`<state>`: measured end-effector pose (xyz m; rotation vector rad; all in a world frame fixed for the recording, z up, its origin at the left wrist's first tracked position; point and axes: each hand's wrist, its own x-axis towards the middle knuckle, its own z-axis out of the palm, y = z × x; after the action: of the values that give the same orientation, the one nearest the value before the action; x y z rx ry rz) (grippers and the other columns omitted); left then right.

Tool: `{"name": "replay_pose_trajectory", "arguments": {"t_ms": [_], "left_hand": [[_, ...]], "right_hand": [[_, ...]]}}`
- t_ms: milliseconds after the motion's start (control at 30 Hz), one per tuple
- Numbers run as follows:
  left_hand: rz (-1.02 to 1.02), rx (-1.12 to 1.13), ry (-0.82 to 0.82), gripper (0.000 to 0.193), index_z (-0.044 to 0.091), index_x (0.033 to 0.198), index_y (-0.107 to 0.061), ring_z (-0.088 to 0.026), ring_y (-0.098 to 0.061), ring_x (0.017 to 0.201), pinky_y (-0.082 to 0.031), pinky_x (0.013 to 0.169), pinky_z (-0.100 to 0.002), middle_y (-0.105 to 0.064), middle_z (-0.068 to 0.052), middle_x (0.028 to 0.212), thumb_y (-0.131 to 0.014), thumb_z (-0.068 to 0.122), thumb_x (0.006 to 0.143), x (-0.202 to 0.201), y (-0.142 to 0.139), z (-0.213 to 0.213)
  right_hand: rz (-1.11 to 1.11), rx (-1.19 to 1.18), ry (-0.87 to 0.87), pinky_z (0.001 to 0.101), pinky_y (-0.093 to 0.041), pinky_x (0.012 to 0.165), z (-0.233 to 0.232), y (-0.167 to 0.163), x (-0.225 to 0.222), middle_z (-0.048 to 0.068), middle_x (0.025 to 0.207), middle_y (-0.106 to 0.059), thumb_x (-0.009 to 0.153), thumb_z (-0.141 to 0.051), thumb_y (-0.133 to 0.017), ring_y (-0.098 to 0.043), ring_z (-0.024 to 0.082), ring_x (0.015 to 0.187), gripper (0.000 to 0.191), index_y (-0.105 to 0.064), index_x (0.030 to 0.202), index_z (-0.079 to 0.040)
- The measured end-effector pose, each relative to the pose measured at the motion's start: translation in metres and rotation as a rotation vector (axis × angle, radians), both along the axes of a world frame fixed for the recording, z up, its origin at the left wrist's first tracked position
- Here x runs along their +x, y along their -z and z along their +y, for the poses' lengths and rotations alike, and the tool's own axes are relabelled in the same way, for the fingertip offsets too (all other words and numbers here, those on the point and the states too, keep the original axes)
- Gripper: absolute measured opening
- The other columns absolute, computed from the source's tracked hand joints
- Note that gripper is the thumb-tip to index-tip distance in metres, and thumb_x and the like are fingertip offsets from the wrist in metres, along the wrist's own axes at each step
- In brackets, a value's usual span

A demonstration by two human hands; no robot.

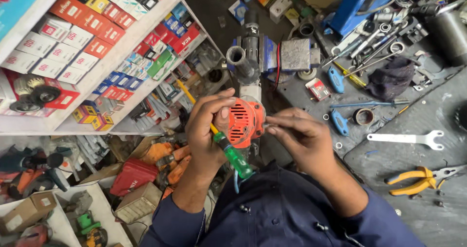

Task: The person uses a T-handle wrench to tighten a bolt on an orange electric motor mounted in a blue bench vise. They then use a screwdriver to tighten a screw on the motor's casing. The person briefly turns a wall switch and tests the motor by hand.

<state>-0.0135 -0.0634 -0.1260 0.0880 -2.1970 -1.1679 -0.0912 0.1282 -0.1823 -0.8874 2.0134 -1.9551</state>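
two hands (pixel 209 130) (pixel 301 135) on one orange power tool (pixel 245 123), clamped nose-first in a vise (pixel 272 54) at the far edge of the grey bench (pixel 438 106). could slip from here: green-handled screwdriver (pixel 233 154) tucked loosely under the left palm, blade pointing far-left, liable to drop or jab. small part at the right fingertips, too small to name, easily lost among clutter below. left hand curled round the vented orange rear housing, fingers closed on it, screwdriver pinned against the palm. right hand narrowed to a pinch, thumb and fingers nearly meeting at the housing's right side. yellow pliers (pixel 413 179) lying near right, white flat spanner (pixel 408 138) just beyond.
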Motion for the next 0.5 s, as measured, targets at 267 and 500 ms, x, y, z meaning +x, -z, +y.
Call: {"name": "replay_pose_trajectory", "arguments": {"t_ms": [267,500], "left_hand": [[-0.016,0.006,0.006,0.019,0.003,0.117,-0.066,-0.025,-0.071,0.114,-0.059,0.099,-0.035,-0.069,-0.016,0.121,-0.057,0.019,0.111,-0.001,0.004,-0.005],[-0.003,0.030,0.008,0.021,0.003,0.117,-0.066,-0.024,-0.072,0.114,-0.059,0.100,-0.036,-0.069,-0.015,0.120,-0.056,0.021,0.112,-0.004,0.007,-0.006]], "right_hand": [[0.156,-0.014,0.022,0.0291,-0.059,0.080,-0.019,-0.009,-0.009,0.011,0.099,-0.076,0.084,-0.001,-0.081,-0.075,0.020,0.092,0.016,-0.076,0.099,-0.001],[0.286,0.134,0.007,0.0293,-0.059,0.072,-0.018,-0.029,-0.015,0.009,0.093,-0.075,0.081,-0.004,-0.082,-0.075,0.020,0.082,0.017,-0.077,0.097,-0.004]]}}
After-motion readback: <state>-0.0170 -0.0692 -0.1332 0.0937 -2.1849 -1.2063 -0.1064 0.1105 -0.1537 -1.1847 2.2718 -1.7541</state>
